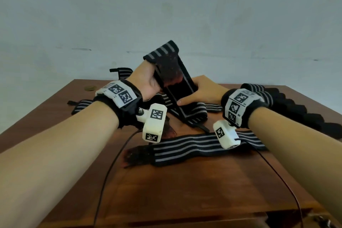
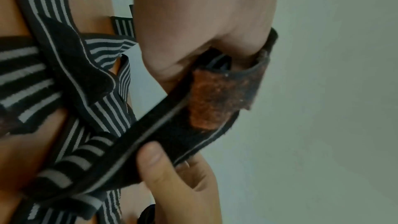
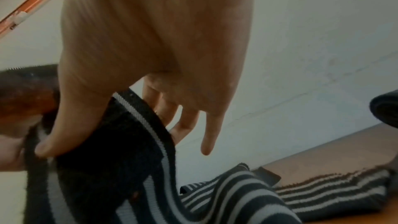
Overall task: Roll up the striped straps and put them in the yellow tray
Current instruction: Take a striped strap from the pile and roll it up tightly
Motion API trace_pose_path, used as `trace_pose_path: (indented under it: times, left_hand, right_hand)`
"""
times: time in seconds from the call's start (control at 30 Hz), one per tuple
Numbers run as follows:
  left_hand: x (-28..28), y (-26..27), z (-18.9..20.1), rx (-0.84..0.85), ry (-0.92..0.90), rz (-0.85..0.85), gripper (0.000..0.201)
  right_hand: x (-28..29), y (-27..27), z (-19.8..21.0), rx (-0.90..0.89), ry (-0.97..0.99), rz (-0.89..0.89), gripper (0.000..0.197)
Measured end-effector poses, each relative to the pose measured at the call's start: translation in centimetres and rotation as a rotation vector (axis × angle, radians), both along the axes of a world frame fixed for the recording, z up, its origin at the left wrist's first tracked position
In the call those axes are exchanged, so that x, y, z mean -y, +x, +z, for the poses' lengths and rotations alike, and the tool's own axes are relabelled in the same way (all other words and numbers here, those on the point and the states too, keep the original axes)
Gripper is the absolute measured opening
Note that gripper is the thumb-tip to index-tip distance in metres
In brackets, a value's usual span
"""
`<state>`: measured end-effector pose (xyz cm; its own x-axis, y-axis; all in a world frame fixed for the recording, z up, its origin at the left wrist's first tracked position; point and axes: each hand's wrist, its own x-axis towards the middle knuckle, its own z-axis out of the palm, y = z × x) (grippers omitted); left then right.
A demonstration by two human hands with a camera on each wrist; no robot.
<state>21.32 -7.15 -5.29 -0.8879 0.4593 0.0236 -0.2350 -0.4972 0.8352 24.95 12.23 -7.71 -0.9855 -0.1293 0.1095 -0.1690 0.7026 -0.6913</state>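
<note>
held strap (image 1: pixel 174 77) raised over the table (image 1: pixel 203 187) at centre of the head view, long axis running from 11 o'clock up top to 5 o'clock at the tabletop, upper end folded over the left hand (image 1: pixel 148 79), lower end trailing into the heap of straps. folded end striped side out, rust-stained fuzzy patch facing the camera. left hand curled round the upper part, fingers tucked behind the fabric. right hand (image 1: pixel 201 90) just at 4 o'clock of it, gripping the same strap lower down, thumb on the near black face.

only from the head view: a flat strap (image 1: pixel 196 146) lying across the table at 6 o'clock of the hands, long axis 9 to 3 o'clock; more straps at 9 o'clock and 3 o'clock; a dark rolled pile (image 1: pixel 288 109) at 3 o'clock; a coin (image 1: pixel 90 88) at the far left table edge.

only from the left wrist view: right thumb (image 2: pixel 150 156) flat on the black face, other fingers underneath, a narrow pinch; rust patch (image 2: pixel 206 101) close up near the left hand's fold.

only from the right wrist view: right thumb pressing the strap's black face, index and middle behind it, little finger (image 3: pixel 210 135) straight and free of the fabric; an orange-striped bar (image 3: pixel 32 2) at 10 o'clock.

yellow tray not seen in any view.
</note>
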Motion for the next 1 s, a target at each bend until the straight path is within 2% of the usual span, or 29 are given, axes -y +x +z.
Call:
trace_pose_path:
  times: [0.1,0.17,0.23,0.33,0.43,0.5,0.57,0.63,0.7,0.77,0.83,0.87,0.93,1.0]
  left_hand:
    - [0.7,-0.3,-0.3,-0.101,-0.096,0.021,0.028]
    - [1.0,-0.7,-0.5,-0.052,-0.117,0.041,0.058]
    - [1.0,-0.4,-0.7,-0.051,-0.112,0.032,0.07]
    - [0.6,-0.1,-1.5,0.005,-0.115,0.06,0.06]
    - [0.6,-0.4,-2.7,0.141,-0.042,0.104,0.063]
    - [0.8,-0.6,-3.5,0.182,-0.04,0.108,0.068]
    - [1.2,-1.1,-4.7,0.112,-0.269,0.13,0.073]
    - [2.4,-1.8,-6.0,0.066,-0.51,0.094,0.08]
    - [3.6,-1.8,-6.6,0.102,-0.627,0.024,0.088]
    - [4.4,-1.3,-6.8,0.109,-0.68,-0.058,0.073]
    - [4.9,-0.7,-6.9,0.089,-0.771,-0.137,0.049]
    - [5.2,-0.7,-6.8,0.084,-0.79,-0.187,0.037]
    - [5.6,-0.5,-6.5,0.109,-0.722,-0.294,0.018]
    - [5.8,-0.2,-6.2,0.083,-0.743,-0.404,0.005]
  right_hand:
    - [-0.7,-0.2,0.4,-0.133,0.182,-0.132,0.028]
    - [-1.9,-0.3,0.5,-0.145,0.306,-0.247,0.025]
    - [-2.8,0.0,0.0,-0.027,0.498,-0.293,0.036]
    - [-3.4,0.8,-1.5,0.183,0.679,-0.259,0.051]
    - [-3.3,1.4,-2.5,0.329,0.899,-0.161,0.073]
    - [-3.0,1.7,-2.9,0.38,0.961,-0.162,0.064]
    - [-2.8,2.0,-3.0,0.272,0.996,-0.193,0.049]
    - [-3.1,2.3,-2.6,0.121,1.078,-0.23,0.042]
    - [-3.7,2.7,-2.1,0.051,1.11,-0.239,0.038]
    - [-4.4,2.8,-1.9,0.06,1.025,-0.216,0.025]
    - [-5.0,2.7,-1.8,0.049,0.819,-0.226,0.009]
    - [-5.2,2.6,-1.7,0.046,0.705,-0.238,0.008]
    - [-5.7,2.4,-1.3,0.05,0.587,-0.25,0.025]
    - [-6.0,2.7,-0.7,0.093,0.591,-0.243,0.03]
